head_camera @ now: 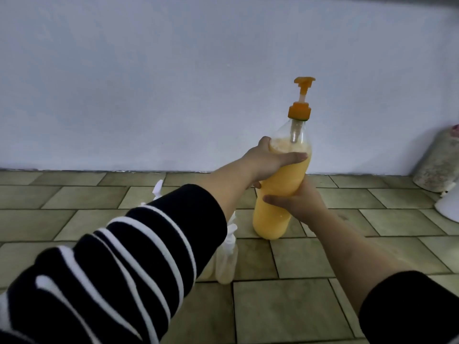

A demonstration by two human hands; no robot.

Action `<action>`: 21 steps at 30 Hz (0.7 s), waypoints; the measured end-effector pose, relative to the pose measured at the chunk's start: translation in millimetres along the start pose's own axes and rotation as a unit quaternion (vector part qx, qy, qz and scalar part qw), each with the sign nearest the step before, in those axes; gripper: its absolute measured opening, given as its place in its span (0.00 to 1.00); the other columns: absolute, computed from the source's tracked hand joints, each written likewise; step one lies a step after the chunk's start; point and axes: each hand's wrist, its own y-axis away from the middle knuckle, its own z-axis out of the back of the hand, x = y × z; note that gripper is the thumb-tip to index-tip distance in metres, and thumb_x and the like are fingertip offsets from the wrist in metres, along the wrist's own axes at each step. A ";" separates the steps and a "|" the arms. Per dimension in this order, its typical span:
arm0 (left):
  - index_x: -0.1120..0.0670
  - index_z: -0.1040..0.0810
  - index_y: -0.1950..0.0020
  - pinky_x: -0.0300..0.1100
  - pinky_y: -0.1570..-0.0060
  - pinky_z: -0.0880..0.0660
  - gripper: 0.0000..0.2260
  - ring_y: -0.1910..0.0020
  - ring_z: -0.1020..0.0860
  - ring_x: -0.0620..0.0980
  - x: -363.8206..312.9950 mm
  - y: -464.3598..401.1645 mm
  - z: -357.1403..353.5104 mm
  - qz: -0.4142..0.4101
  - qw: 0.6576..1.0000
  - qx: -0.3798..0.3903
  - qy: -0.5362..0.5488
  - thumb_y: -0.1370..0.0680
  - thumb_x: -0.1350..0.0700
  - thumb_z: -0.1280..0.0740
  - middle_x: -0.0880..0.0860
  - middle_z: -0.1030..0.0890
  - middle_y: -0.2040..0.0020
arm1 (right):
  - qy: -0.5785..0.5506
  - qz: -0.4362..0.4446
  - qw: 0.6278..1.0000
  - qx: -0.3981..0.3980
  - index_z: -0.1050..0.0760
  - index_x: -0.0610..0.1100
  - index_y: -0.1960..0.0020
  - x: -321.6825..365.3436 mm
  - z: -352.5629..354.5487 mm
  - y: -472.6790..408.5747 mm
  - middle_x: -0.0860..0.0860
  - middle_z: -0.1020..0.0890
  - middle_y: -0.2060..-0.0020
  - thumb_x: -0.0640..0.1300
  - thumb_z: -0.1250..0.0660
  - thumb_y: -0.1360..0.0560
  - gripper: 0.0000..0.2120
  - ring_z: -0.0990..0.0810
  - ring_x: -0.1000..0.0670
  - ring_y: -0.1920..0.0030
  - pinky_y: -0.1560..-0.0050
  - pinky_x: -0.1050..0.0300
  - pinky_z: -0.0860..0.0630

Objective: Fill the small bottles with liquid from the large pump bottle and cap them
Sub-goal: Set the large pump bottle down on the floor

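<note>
A large clear pump bottle (280,184) full of orange-yellow liquid, with an orange pump head (303,81), stands on the tiled floor near the wall. My left hand (270,161) grips its upper part just under the shoulder. My right hand (298,199) grips its middle from the right side. Small clear bottles with white spray tops (227,259) stand to the left, mostly hidden behind my left sleeve. Another white spray top (158,189) shows above the sleeve.
A pale blue wall (173,95) runs behind the olive tiled floor (285,306). A mottled grey cylinder (437,162) leans at the far right, with a white object (449,207) below it.
</note>
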 end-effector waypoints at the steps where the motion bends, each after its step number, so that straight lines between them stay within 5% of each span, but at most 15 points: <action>1: 0.48 0.43 0.28 0.62 0.42 0.27 0.38 0.35 0.31 0.60 -0.5 5.4 -1.5 -0.002 1.000 0.003 -0.004 0.31 0.37 0.29 0.52 0.33 0.30 | 0.003 -0.002 1.000 0.001 0.34 0.54 0.34 -0.6 1.7 6.1 0.55 0.22 0.44 0.64 0.20 0.56 0.53 0.22 0.49 0.45 0.49 0.45 0.21; 6: 0.50 0.43 0.27 0.61 0.44 0.25 0.39 0.35 0.31 0.61 -3.8 34.0 -12.2 -0.011 0.999 0.008 -0.038 0.31 0.38 0.30 0.53 0.33 0.30 | 0.021 0.006 1.000 0.006 0.34 0.55 0.33 -7.0 10.9 30.4 0.55 0.22 0.43 0.67 0.21 0.57 0.55 0.22 0.49 0.45 0.49 0.44 0.21; 14: 0.52 0.42 0.28 0.58 0.46 0.23 0.39 0.37 0.30 0.60 -6.2 67.5 -21.7 -0.016 0.998 0.019 -0.064 0.30 0.37 0.30 0.53 0.33 0.31 | 0.004 0.056 0.997 0.044 0.30 0.53 0.35 -5.3 27.8 66.5 0.55 0.20 0.46 0.51 0.18 0.44 0.40 0.22 0.52 0.47 0.52 0.50 0.22; 21: 0.55 0.39 0.29 0.55 0.46 0.23 0.37 0.37 0.29 0.58 -5.6 82.0 -21.5 -0.017 0.996 0.031 -0.077 0.30 0.37 0.31 0.54 0.31 0.32 | 0.004 0.054 0.998 0.040 0.30 0.53 0.36 -6.1 28.5 78.7 0.55 0.20 0.46 0.55 0.19 0.48 0.43 0.22 0.51 0.46 0.49 0.47 0.22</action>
